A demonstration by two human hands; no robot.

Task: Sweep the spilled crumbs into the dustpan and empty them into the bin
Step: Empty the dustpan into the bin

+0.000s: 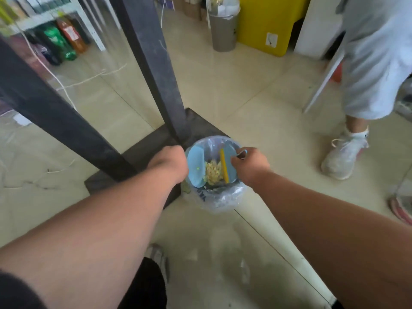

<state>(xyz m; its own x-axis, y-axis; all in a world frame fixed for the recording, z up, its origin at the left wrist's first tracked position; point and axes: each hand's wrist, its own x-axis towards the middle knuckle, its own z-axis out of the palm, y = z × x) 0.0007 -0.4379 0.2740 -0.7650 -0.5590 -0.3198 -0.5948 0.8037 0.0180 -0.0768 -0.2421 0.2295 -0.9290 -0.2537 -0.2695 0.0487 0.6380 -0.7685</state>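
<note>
A small bin lined with a clear bluish plastic bag stands on the tiled floor beside a black table base. My right hand is closed on the looped blue handle of a light blue dustpan with a yellow lip, held over the bin's mouth. My left hand is closed on a light blue brush, which is also over the bin, left of the dustpan. Pale yellow crumbs lie between brush and dustpan lip; whether they rest on the pan or in the bag I cannot tell.
Black table legs and a flat black base stand just left of the bin. Another person's legs and white shoe are at the right. A grey bin, a yellow container and bottles stand further back.
</note>
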